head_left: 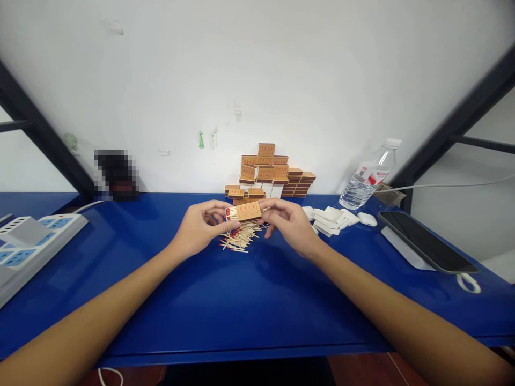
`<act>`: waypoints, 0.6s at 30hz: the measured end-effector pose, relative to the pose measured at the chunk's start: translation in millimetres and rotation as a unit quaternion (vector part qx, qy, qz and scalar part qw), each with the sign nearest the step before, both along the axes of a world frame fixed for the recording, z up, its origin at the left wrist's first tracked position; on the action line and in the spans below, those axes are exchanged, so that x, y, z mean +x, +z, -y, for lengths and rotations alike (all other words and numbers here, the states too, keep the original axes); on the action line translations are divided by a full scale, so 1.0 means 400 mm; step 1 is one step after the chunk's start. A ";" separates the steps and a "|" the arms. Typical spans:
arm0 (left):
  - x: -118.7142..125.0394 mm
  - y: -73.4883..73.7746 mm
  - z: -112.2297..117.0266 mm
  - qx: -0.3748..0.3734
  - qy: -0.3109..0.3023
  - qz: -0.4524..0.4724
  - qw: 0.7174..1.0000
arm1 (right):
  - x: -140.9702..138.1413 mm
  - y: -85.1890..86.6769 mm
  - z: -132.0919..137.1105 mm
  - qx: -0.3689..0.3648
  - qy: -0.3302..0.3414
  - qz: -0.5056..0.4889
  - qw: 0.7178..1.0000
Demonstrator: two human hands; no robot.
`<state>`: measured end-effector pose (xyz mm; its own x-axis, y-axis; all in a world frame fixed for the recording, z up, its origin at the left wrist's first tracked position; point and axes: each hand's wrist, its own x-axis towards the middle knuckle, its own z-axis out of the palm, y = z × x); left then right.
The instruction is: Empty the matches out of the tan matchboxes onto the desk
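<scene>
Both grips pinch one matchbox [248, 211] at your twelve o'clock, left hand [197, 230] by its exposed red-tipped matches [232, 213], right hand [293, 225] opposite; tilting could spill them onto the loose matches [241, 241] below. Beyond, matchbox stacks [265, 173] front the white wall [322, 80]; a water bottle [366, 177] stands at one o'clock on your glossy blue desk [241, 305].

On my right, a clear plastic water bottle [364, 179] stands near the white wall [181, 80], and a white earbud case [367, 219] lies just beside a smartphone [426, 241]. On my left, a multi-socket power strip [52, 244] sits on the blue tabletop [241, 316]. Black metal bars [454, 128] slant at both sides.
</scene>
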<state>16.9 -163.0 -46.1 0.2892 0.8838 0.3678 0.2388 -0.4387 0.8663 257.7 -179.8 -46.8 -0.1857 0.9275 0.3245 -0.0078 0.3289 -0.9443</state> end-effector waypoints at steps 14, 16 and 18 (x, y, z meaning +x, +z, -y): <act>-0.005 0.005 0.015 0.091 0.060 -0.082 0.991 | 0.062 0.042 -0.037 -0.126 -0.090 0.044 0.987; -0.006 0.003 0.013 0.092 0.068 -0.075 0.991 | 0.109 0.068 -0.059 -0.105 -0.134 0.055 0.984; -0.007 0.000 0.011 0.090 0.070 -0.073 0.991 | 0.145 0.085 -0.074 -0.087 -0.163 0.065 0.981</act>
<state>14.2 -167.4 -46.1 0.2297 0.8426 0.4871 0.4245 -0.5371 0.7289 315.7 -150.2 -12.7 0.1003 0.9838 0.1486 0.1945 0.1271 -0.9726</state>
